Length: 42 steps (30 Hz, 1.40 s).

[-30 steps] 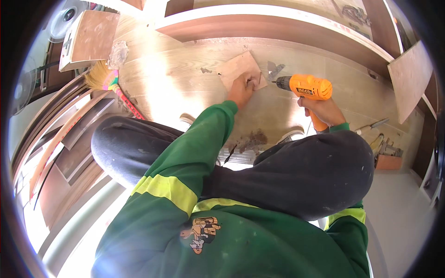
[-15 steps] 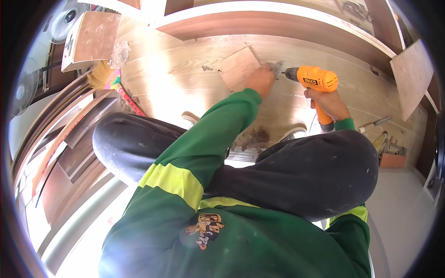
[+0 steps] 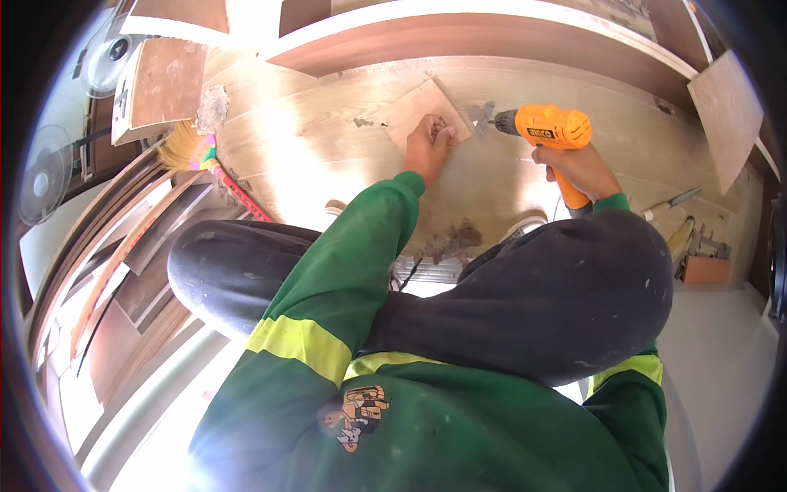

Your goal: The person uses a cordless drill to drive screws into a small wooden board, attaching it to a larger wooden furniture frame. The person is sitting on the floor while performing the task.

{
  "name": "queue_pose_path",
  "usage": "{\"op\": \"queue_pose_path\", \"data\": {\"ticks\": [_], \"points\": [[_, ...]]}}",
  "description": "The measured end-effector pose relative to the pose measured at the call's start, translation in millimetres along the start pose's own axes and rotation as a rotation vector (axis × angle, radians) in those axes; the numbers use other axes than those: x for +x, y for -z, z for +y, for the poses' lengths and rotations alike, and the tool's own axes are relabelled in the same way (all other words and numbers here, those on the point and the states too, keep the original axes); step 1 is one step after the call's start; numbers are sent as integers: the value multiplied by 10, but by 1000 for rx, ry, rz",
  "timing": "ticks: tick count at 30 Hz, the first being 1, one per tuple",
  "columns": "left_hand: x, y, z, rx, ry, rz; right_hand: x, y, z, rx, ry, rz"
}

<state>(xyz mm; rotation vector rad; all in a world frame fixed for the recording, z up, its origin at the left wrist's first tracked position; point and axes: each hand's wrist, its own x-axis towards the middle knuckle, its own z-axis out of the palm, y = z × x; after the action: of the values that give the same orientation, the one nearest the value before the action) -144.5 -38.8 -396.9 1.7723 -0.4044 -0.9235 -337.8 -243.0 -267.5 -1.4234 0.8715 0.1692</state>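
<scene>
My right hand [image 3: 580, 170] is wrapped round the handle of an orange cordless drill [image 3: 553, 127], held level with its black chuck toward the left. My left hand [image 3: 429, 149] rests over the near part of a thin square wooden board [image 3: 415, 105] on the floor. Its fingers are curled together; whatever is in them is too small or hidden to name. Between the board and the drill's tip lies a small greyish heap [image 3: 482, 117], its parts too small to make out.
A straw broom [image 3: 234, 190] with a red handle lies at the left, beside stacked wooden strips [image 3: 156, 246]. A long wooden frame [image 3: 459, 37] crosses the far side. A wooden panel [image 3: 725, 123] leans at the right; a bladed tool [image 3: 672, 202] and several hand tools [image 3: 701, 246] lie nearer.
My left hand has moved left, from beside the small heap onto the board, with its fingers curled. The drill stays in my right hand, barely shifted.
</scene>
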Motion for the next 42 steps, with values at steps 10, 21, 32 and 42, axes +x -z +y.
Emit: {"op": "queue_pose_path", "data": {"ticks": [10,21,32,42], "points": [[3,-41,-150,297,-332,86,33,-64,63,-44,18,-59],[-28,-38,-136,343,-377,99,-4,-68,12,-27,16,-41],[-44,-53,-170,326,-363,123,-1,-87,4,-86,-14,-37],[-76,-90,-171,385,-442,166,-20,-69,-4,-90,-28,-38]]}}
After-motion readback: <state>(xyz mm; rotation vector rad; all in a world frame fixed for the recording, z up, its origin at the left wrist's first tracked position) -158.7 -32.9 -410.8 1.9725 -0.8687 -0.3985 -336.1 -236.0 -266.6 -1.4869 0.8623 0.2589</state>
